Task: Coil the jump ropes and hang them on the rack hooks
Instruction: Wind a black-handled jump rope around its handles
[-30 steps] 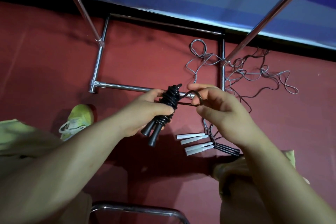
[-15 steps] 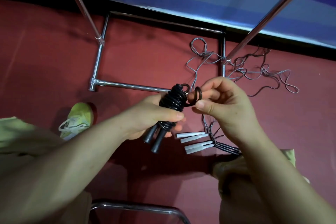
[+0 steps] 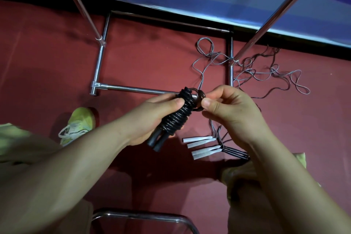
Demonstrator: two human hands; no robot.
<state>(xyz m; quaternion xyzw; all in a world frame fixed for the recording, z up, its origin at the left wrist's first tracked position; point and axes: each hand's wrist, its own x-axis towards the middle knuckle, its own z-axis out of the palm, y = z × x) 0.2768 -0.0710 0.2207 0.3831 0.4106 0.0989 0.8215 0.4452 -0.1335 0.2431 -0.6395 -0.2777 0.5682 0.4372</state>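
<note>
A black jump rope (image 3: 177,115) is wound into a tight coil around its two black handles, which stick out at the lower end. My left hand (image 3: 152,118) grips the coil from the left. My right hand (image 3: 228,112) pinches the small loop of rope at the coil's top end. Below my hands, several white handles (image 3: 201,145) and thin black handles (image 3: 235,153) of other ropes lie on the red floor. Their grey and dark cords (image 3: 262,70) sprawl tangled around the rack's right post. No hooks are in view.
The chrome rack's base bars (image 3: 133,88) form a rectangle on the floor, with two slanted posts (image 3: 81,4) rising out of frame. A green shoe (image 3: 79,125) stands at the left. Another chrome bar (image 3: 140,214) curves along the bottom edge.
The coil has grown tighter and longer as the last slack was wound on. My right hand moved in close to the coil's top and now pinches only a small loop.
</note>
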